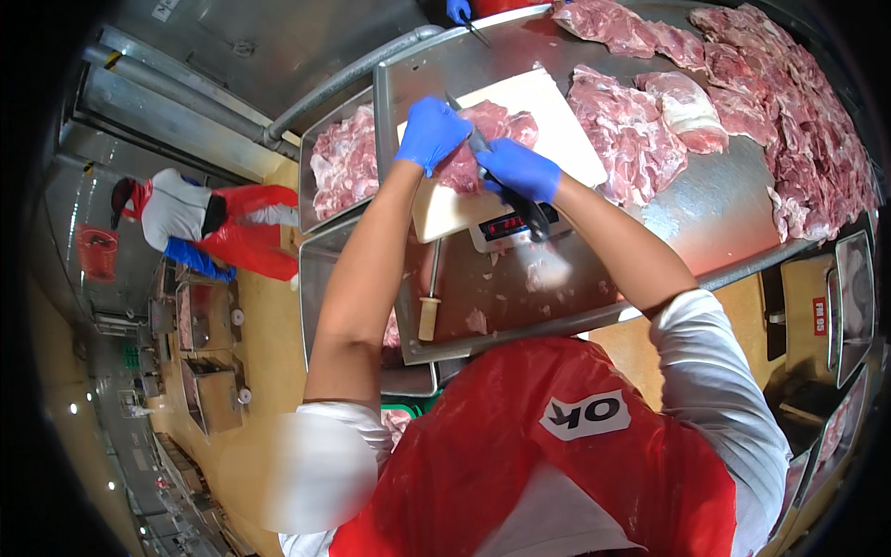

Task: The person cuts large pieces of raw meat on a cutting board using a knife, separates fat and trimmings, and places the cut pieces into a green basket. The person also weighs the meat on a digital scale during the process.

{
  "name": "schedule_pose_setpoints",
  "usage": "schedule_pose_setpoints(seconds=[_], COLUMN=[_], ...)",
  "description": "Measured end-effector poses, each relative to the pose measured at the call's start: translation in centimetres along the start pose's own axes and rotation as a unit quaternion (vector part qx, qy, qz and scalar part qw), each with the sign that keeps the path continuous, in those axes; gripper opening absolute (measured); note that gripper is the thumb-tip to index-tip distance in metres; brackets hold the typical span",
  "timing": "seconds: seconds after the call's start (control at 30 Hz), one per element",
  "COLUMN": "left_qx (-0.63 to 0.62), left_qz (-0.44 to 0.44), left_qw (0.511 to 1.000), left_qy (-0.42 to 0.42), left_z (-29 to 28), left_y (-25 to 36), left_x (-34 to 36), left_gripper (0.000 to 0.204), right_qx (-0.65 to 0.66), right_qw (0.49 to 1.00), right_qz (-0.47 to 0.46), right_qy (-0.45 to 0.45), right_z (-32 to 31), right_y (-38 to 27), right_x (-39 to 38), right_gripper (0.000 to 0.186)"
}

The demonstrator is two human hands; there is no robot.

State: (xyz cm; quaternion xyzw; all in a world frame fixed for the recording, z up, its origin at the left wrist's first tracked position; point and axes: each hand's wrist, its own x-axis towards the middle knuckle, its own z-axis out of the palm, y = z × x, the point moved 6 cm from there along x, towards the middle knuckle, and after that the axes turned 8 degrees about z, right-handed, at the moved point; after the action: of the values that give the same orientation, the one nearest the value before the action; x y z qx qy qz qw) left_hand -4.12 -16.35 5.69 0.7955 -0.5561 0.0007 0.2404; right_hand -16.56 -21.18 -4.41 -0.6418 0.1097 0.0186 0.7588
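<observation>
Blue-gloved, my right hand (515,172) is closed round a black-handled knife (534,218), whose blade angles up and left over a white cutting board (566,148). My left hand (432,130), also in a blue glove, has curled fingers at the upper left of a raw meat piece (501,125), beside the blade; what they grip is partly hidden. The board rests above a scale with a lit display (509,226). A wooden-handled steel rod (429,316) lies on the metal table (492,343) below the board.
Meat piles cover the table's right side (807,121); a tray of meat (343,158) stands left. A co-worker (213,223) in red and white is at left. Another person's blue-gloved hand (458,11) is at top. A railing (353,65) runs behind; metal bins (849,297) stand right.
</observation>
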Motion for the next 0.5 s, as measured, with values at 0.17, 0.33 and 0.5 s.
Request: schedule_pose_setpoints(seconds=[0.17,0.33,0.5], left_qx=[0.004,-0.064,-0.049], left_qz=[0.005,-0.021,0.044], left_qw=[1.000,0.998,0.998], left_qy=[0.008,0.010,-0.011], left_z=[0.4,0.0,-0.6], left_y=[-0.9,-3.0,1.3], left_x=[0.5,-1.3,1.5], left_gripper=[0.024,0.023,0.021], right_qx=[-0.012,-0.249,0.002], right_qw=[0.998,0.947,0.998], right_qz=[0.065,-0.200,0.043], right_qy=[0.025,0.042,0.042], right_z=[1.6,4.3,0.5], right_y=[0.4,-1.1,-1.7], right_x=[0.1,-4.2,4.2], right_gripper=[0.034,0.017,0.025])
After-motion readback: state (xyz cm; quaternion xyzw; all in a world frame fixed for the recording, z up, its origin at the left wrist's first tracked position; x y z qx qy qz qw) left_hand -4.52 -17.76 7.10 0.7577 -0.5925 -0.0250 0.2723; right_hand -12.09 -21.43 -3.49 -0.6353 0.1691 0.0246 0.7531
